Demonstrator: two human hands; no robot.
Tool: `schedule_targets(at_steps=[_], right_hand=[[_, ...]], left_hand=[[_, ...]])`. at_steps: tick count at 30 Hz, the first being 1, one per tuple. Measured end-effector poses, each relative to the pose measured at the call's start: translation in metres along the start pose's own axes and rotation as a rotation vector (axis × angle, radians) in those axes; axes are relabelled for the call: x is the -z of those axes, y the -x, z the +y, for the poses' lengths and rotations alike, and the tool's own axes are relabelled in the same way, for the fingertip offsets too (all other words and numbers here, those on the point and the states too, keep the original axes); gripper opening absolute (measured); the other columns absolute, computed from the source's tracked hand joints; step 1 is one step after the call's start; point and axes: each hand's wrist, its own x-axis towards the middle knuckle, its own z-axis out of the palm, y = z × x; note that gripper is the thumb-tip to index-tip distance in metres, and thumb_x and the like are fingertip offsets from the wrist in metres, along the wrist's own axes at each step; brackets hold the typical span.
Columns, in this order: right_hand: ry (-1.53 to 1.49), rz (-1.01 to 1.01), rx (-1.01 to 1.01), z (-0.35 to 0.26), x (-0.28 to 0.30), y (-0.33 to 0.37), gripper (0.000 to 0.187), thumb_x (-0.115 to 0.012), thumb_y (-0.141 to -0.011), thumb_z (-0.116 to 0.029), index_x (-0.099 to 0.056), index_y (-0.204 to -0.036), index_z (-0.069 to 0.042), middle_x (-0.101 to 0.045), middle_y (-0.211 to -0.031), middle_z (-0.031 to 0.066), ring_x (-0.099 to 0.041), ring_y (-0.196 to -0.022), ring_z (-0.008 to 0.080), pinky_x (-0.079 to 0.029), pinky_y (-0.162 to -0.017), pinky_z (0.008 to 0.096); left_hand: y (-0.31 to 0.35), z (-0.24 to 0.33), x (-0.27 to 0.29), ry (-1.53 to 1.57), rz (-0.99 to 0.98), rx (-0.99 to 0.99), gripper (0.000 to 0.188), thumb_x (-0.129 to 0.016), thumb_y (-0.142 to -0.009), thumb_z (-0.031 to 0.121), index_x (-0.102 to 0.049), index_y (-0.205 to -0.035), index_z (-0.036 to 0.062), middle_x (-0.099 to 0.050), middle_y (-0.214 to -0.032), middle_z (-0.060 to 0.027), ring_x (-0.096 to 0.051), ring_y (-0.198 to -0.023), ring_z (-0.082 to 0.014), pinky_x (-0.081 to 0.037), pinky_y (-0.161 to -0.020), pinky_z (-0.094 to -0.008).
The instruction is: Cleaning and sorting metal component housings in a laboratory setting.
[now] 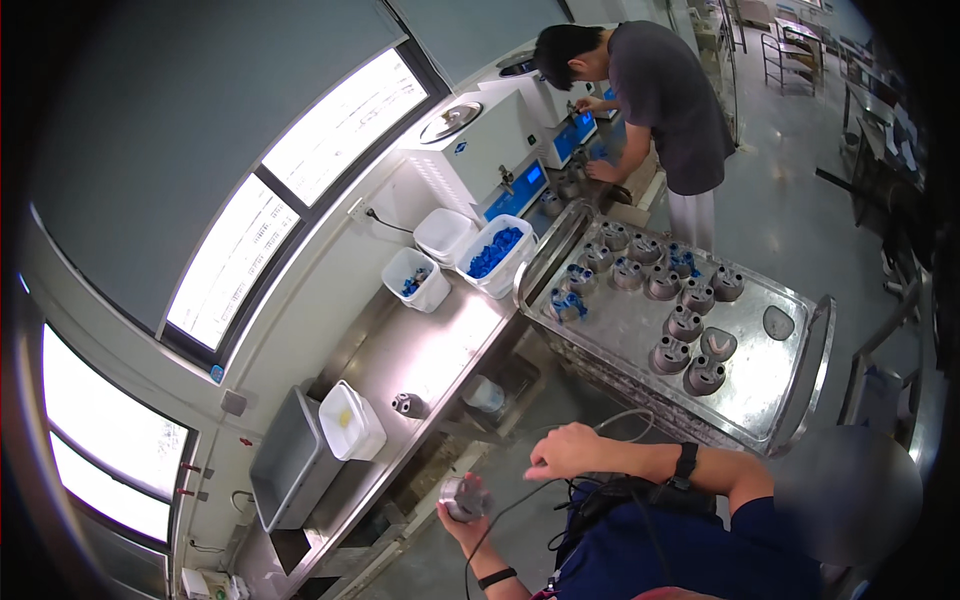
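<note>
My left hand (pixel 462 524) is closed round a grey, round metal flask (pixel 465 497) and holds it up beside the bench's front edge. To its right hovers my right hand (pixel 562 450), fingers curled in and apart from the flask. Whatever may be between those fingertips is too small to make out. On the steel bench (pixel 440 345) stands a similar grey flask with dark holes (pixel 407 404). Several more such flasks (pixel 670 354) sit on the metal trolley (pixel 620 365), some with blue material on top. Among them lies a piece with a pale horseshoe shape (pixel 718 343).
White tubs with blue pieces (pixel 495 258) stand farther along the bench. Nearer are a white tub with something yellow (pixel 348 420) and a grey basin (pixel 290 465). A co-worker (pixel 665 100) bends over white machines (pixel 480 150). A thin cable (pixel 500 518) runs past my hands.
</note>
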Motion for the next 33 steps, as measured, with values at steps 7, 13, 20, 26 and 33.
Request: schedule_targets(at_steps=[7, 13, 20, 26, 33], right_hand=[[0.013, -0.017, 0.050, -0.009, -0.011, -0.005, 0.049, -0.058, -0.086, -0.063, -0.076, -0.102, -0.020, -0.074, -0.094, 0.0136, -0.070, -0.093, 0.0343, -0.055, -0.083, 0.0460], [0.019, 0.126, -0.041, 0.003, -0.008, -0.005, 0.049, -0.056, -0.087, -0.063, -0.076, -0.102, -0.020, -0.073, -0.093, 0.0145, -0.070, -0.093, 0.0339, -0.057, -0.079, 0.0466], [0.115, 0.108, 0.130, 0.000, -0.025, -0.024, 0.040, -0.060, -0.086, -0.053, -0.074, -0.094, -0.016, -0.072, -0.084, 0.0117, -0.070, -0.083, 0.0347, -0.055, -0.068, 0.0487], [-0.030, 0.184, 0.047, 0.013, -0.024, -0.009, 0.039, -0.067, -0.082, -0.052, -0.075, -0.093, -0.015, -0.073, -0.083, 0.0102, -0.070, -0.081, 0.0336, -0.055, -0.069, 0.0475], [-0.082, 0.226, 0.006, 0.014, -0.021, 0.000, 0.041, -0.066, -0.081, -0.055, -0.075, -0.091, -0.016, -0.073, -0.082, 0.0092, -0.070, -0.082, 0.0337, -0.055, -0.068, 0.0472]], left_hand=[[0.003, 0.005, 0.010, -0.057, 0.042, -0.034, 0.071, -0.044, -0.094, 0.066, -0.050, -0.140, 0.0118, -0.059, -0.133, -0.0190, -0.057, -0.120, -0.0391, -0.057, -0.084, -0.0495], [0.001, 0.001, 0.021, 0.008, -0.007, -0.005, 0.073, -0.044, -0.092, 0.066, -0.053, -0.136, 0.0093, -0.060, -0.132, -0.0198, -0.058, -0.119, -0.0382, -0.055, -0.085, -0.0503], [0.018, 0.017, 0.020, -0.390, 0.078, 0.010, 0.077, -0.046, -0.088, 0.071, -0.053, -0.139, 0.0137, -0.060, -0.130, -0.0127, -0.059, -0.116, -0.0267, -0.049, -0.097, -0.0450], [-0.012, 0.006, 0.030, -0.417, 0.108, 0.091, 0.080, -0.046, -0.086, 0.073, -0.053, -0.139, 0.0142, -0.060, -0.130, -0.0116, -0.058, -0.116, -0.0268, -0.048, -0.099, -0.0450], [-0.025, 0.009, 0.055, -0.451, 0.143, 0.125, 0.082, -0.046, -0.084, 0.075, -0.053, -0.140, 0.0148, -0.060, -0.130, -0.0102, -0.058, -0.117, -0.0269, -0.047, -0.100, -0.0449]])
